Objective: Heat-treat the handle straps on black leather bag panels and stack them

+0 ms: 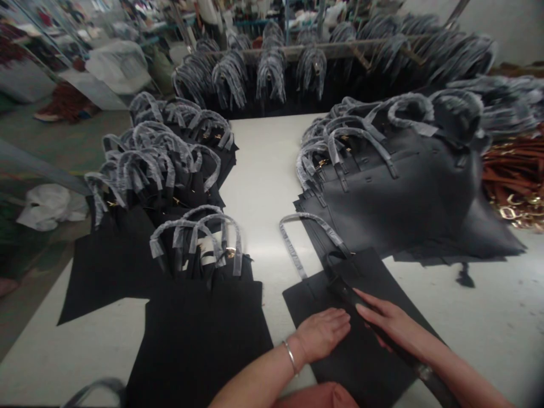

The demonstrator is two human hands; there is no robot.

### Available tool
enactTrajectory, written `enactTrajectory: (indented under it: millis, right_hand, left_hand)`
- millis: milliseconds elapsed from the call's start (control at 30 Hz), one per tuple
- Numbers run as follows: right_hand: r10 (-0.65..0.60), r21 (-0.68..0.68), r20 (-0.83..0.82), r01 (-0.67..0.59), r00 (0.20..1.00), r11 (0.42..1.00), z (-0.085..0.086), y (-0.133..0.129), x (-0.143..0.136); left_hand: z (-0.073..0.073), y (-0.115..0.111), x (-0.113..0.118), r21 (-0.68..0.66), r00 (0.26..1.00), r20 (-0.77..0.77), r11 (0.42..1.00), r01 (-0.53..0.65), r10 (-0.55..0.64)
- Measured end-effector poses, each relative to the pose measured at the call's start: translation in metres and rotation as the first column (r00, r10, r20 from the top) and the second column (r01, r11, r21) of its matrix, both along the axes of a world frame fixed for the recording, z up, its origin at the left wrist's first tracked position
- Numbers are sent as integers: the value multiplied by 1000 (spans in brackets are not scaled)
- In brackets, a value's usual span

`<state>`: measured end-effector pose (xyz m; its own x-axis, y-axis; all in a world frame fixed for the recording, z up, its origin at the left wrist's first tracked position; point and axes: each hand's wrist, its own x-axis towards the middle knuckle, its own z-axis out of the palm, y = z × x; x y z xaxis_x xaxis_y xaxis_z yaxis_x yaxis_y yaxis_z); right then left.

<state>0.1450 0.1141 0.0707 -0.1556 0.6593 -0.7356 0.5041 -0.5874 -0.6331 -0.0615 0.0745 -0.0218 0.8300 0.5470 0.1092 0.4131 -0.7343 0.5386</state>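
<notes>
My left hand point(325, 334), with a silver bangle at the wrist, lies flat on a black bag panel point(361, 362), fingers stretched out. A handle point(291, 243) wrapped in clear plastic loops from the panel's top edge. In my right hand point(393, 323) is a long black strap-like piece point(351, 294). It runs from the panel's upper part down under my right forearm, and something shiny shows near its lower end. Its exact kind is unclear. Left of my hands lies a stack of black bag panels point(204, 334) with wrapped handles.
More black panels with wrapped handles point(148, 153) lie at the left. A large black pile point(408, 187) is at the right, beside brown straps with gold hardware point(516, 175). Handles hang from a rack point(272, 68) behind the white table point(263, 170).
</notes>
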Motion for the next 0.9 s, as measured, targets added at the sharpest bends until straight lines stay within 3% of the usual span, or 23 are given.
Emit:
enactTrajectory:
  millis: [133, 300, 500, 633, 900]
  right_hand:
    - [-13, -67, -59, 9, 998, 998, 1, 1, 0]
    - [4, 0, -73, -4, 997, 1000, 2, 13, -16]
    - [218, -46, -79, -222, 973, 974, 10, -2, -4]
    - [292, -44, -52, -294, 955, 955, 15, -5, -12]
    - [425, 179, 5, -419, 905, 890, 8, 10, -53]
  left_hand:
    - [-5, 0, 1, 38, 998, 17, 998, 60, -60]
    - [-7, 1, 2, 103, 992, 2, 987, 123, -124]
    - [-4, 2, 2, 146, 983, 20, 974, 175, -180]
    - [-3, 2, 3, 105, 976, 27, 972, 210, -214]
    - [-7, 0, 4, -27, 980, -42, 980, 195, -196]
